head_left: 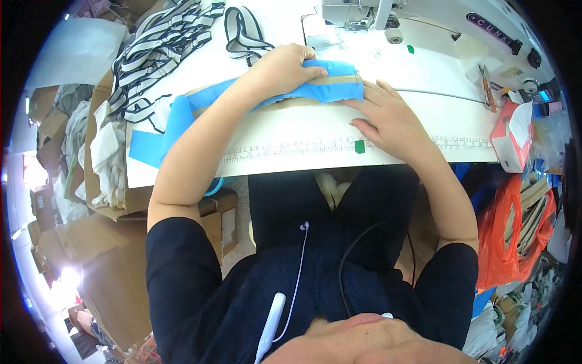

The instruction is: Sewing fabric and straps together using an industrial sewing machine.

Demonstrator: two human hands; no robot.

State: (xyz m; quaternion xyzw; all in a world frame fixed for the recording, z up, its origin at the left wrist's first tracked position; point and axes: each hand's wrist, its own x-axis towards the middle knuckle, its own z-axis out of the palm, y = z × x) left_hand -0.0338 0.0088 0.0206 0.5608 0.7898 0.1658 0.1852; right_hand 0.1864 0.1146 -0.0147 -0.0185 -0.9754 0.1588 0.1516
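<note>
A long blue fabric strip (336,88) with a tan band along it lies across the white sewing table (291,133), its folded left part hanging toward the near left. My left hand (284,70) grips its upper edge, fingers curled and thumb on top. At the strip's right end, my right hand (388,121) rests with fingers and thumb apart, fingertips touching the fabric and partly hidden by it. Above my left hand is a loop of black-and-white striped strap (242,33); a heap of similar straps (151,51) lies further left.
A sewing machine (424,27) stands along the back, with scissors (485,88) and a red-and-white box (512,136) at the right. Cardboard boxes with cloth (109,158) crowd the left. An orange plastic bag (503,230) is below right; a ruler strip runs along the front edge.
</note>
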